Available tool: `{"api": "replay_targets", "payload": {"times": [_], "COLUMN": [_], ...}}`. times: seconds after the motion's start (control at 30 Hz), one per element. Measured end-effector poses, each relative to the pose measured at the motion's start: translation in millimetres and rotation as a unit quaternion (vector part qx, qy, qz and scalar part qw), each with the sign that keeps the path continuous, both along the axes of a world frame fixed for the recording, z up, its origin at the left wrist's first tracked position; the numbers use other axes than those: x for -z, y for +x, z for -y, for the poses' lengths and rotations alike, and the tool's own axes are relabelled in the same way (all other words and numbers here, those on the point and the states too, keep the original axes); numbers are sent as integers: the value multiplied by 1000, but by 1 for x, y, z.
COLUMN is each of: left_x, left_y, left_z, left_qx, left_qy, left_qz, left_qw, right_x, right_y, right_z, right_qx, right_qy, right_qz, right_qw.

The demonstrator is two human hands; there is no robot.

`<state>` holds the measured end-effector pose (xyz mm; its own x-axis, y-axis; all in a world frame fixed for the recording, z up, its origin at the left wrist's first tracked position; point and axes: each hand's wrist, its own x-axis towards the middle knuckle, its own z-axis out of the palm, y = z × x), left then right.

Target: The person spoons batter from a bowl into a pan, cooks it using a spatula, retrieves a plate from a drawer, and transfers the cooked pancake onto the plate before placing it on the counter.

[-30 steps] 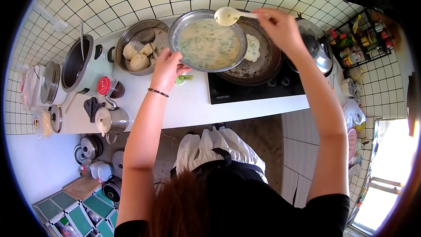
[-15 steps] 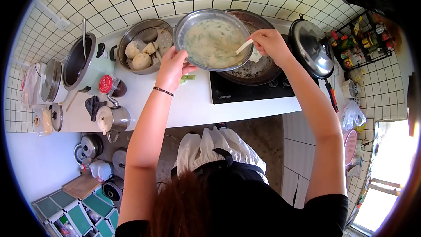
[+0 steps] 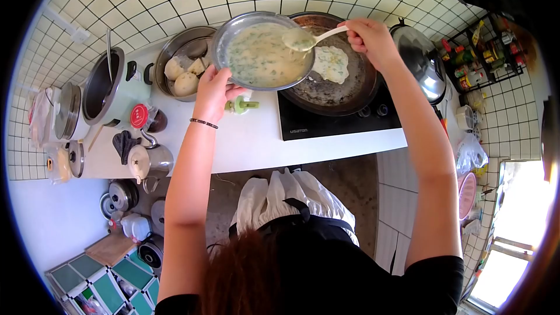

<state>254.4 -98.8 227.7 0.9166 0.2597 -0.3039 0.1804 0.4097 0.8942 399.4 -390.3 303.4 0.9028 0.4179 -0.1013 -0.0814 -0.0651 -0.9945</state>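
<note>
My left hand [image 3: 214, 94] grips the near left rim of a metal bowl [image 3: 221, 52], which holds pale batter [image 3: 262, 58] flecked with green. The bowl is in the air and overlaps the left edge of a dark frying pan [image 3: 332, 96]. Pinched in my right hand [image 3: 367, 39] is the handle of a white spoon [image 3: 300, 39], whose filled head is over the bowl's right part. A pale, green-flecked patch of batter [image 3: 331, 64] lies in the pan, on a black cooktop [image 3: 338, 126].
Left of the bowl stands a steel pot [image 3: 169, 46] with buns. Further left are a cooker [image 3: 129, 90], a red-lidded jar [image 3: 156, 118] and a kettle [image 3: 156, 160]. A lidded pan [image 3: 415, 58] and a spice rack [image 3: 487, 52] stand at the right.
The spoon dipped into the batter and has come up filled. The bowl, with my left hand on it, has shifted left, uncovering more of the pan and the batter patch.
</note>
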Motion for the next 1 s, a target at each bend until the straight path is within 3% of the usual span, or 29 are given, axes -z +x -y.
{"api": "replay_targets", "payload": {"times": [0.23, 0.57, 0.7, 0.83, 1.0], "left_x": [5, 1, 1, 1, 1], "left_y": [-2, -7, -10, -11, -15], "left_z": [-17, -28, -31, -32, -30], "left_qx": [-17, -51, -52, -51, -47], "left_qy": [5, 18, 19, 20, 27], "left_qz": [2, -11, -12, -13, -16], "left_qw": [1000, 998, 998, 998, 998], "right_x": [6, 120, 128, 134, 115], "right_y": [32, 51, 33, 19, -13], "right_z": [35, 37, 36, 44, 55], "right_qx": [61, 90, 42, -59, -172], "right_qy": [-7, -288, -390, -328, -499], "right_qz": [16, 81, 211, 427, 500], "right_qw": [998, 950, 895, 841, 686]}}
